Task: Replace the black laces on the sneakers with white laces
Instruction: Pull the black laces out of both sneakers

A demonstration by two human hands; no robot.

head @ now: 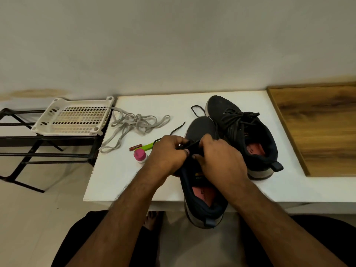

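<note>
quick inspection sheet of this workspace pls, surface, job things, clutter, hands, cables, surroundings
surface: white table, wooden board at its right end.
job's things: near sneaker overhangs the front edge, its black lace being worked; far sneaker fully laced in black; white laces loose in a tangle on the left.
clutter: pink-capped bottle, green pen, small brown tube.
hands: left hand and right hand both pinch the lace over the near sneaker.
cables: nothing seen.
surroundings: white plastic tray on a black metal rack; plain wall; pale floor.
</note>
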